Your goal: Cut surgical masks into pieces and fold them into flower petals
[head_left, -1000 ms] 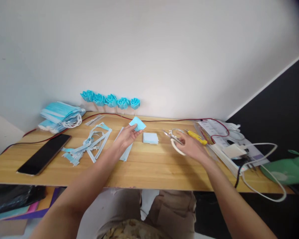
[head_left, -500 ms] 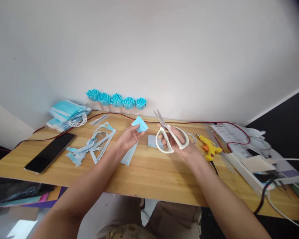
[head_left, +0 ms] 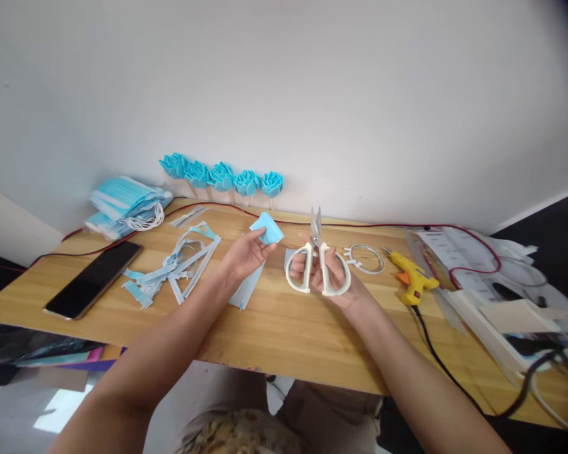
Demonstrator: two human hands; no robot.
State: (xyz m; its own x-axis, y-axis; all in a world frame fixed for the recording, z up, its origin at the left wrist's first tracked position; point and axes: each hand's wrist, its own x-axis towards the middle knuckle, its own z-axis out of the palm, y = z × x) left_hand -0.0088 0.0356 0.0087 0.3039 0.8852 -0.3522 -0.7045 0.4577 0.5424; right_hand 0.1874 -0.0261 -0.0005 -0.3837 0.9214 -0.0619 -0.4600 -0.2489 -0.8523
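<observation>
Head view: your left hand (head_left: 248, 255) pinches a light-blue fabric square (head_left: 267, 227); your right hand (head_left: 335, 272) grips white-handled scissors (head_left: 316, 240), blades slightly parted. Beneath both hands spreads a wood-grain tabletop (head_left: 284, 343), meeting a pale wall (head_left: 336, 113) beyond them (five blue flowers (head_left: 222, 176) on sticks stand there), with a yellow glue gun (head_left: 413, 279) right of your right hand.

White-handled scissors (head_left: 316, 241) point forward, slightly open, near a blue square (head_left: 271, 228).

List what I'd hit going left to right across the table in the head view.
Phone → cut strips → blue square in the left hand → scissors in the right hand → white loop → glue gun → power strip.
</observation>
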